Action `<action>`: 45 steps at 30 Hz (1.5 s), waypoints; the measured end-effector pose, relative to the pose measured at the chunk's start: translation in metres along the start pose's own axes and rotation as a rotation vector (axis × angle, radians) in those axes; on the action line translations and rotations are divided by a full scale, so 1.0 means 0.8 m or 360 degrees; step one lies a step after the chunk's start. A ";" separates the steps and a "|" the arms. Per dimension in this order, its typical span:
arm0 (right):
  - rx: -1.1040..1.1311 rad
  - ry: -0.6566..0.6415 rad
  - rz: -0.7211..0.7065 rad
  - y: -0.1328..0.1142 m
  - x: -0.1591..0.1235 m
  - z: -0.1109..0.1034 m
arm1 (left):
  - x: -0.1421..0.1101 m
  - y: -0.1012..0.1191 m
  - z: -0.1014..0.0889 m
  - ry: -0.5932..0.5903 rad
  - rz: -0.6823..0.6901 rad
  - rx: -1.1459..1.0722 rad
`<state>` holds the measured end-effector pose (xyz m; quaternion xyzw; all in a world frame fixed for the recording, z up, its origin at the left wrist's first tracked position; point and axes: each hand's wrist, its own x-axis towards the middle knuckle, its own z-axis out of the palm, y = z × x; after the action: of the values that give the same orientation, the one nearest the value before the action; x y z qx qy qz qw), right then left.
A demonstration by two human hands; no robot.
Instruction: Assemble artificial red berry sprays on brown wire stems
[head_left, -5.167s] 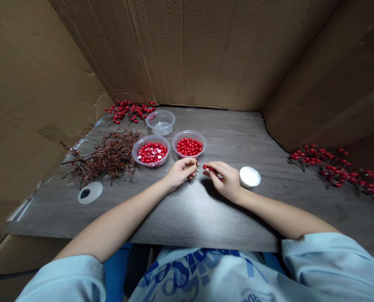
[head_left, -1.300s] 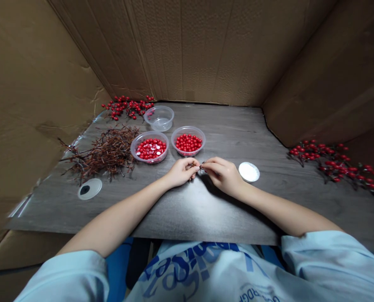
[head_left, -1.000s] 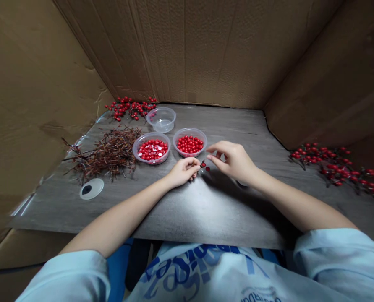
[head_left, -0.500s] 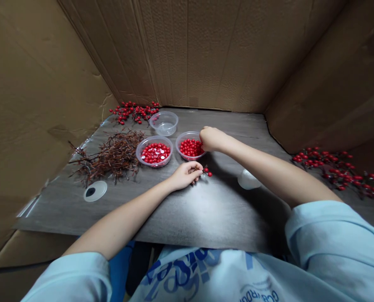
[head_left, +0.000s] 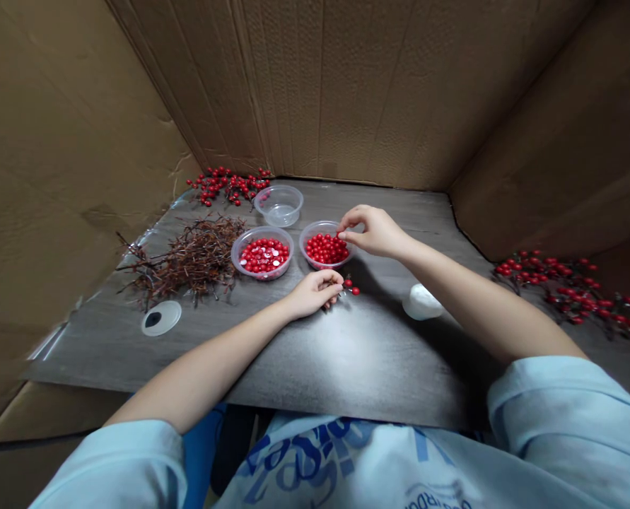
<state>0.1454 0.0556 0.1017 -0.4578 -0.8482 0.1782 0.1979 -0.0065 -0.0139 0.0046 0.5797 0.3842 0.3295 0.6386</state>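
Note:
My left hand (head_left: 315,293) is closed in a pinch around a thin brown twig, its stem mostly hidden by the fingers. A few red berries (head_left: 351,287) stick out at the twig's right end. Over the right rim of a clear plastic bowl of red berries (head_left: 326,249), my right hand (head_left: 370,230) pinches a small red berry (head_left: 340,234) between thumb and forefinger. Left of that bowl stands a second clear bowl (head_left: 235,263), holding red berries mixed with white pieces.
A pile of bare brown twigs (head_left: 192,258) lies at left, beside a white disc with a dark spot (head_left: 161,318). Behind the bowls sits a clear container (head_left: 278,205). Finished-looking berry sprays lie at back left (head_left: 227,185) and far right (head_left: 574,286). A white lump (head_left: 421,302) rests under my right forearm. Cardboard walls (head_left: 346,92) surround the table.
My right hand has lifted out of the berry bowl and moved slightly right, with a berry now showing at its fingertips. My left hand stays almost still with the twig.

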 end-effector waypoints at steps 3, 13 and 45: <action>0.0650 -0.0233 0.0155 -0.001 -0.020 -0.010 | -0.002 0.004 0.002 -0.0003 -0.0001 -0.0016; 0.0349 0.0440 -0.0283 -0.010 -0.101 0.023 | -0.003 0.006 0.002 0.0019 0.0008 -0.0053; -0.0662 0.0666 -0.1094 0.010 -0.144 0.076 | -0.005 0.009 0.018 0.0199 -0.0005 -0.0021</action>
<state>0.1785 -0.0455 0.0258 -0.2056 -0.9105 -0.1685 0.3166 0.0039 -0.0238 0.0124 0.5531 0.4221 0.3666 0.6177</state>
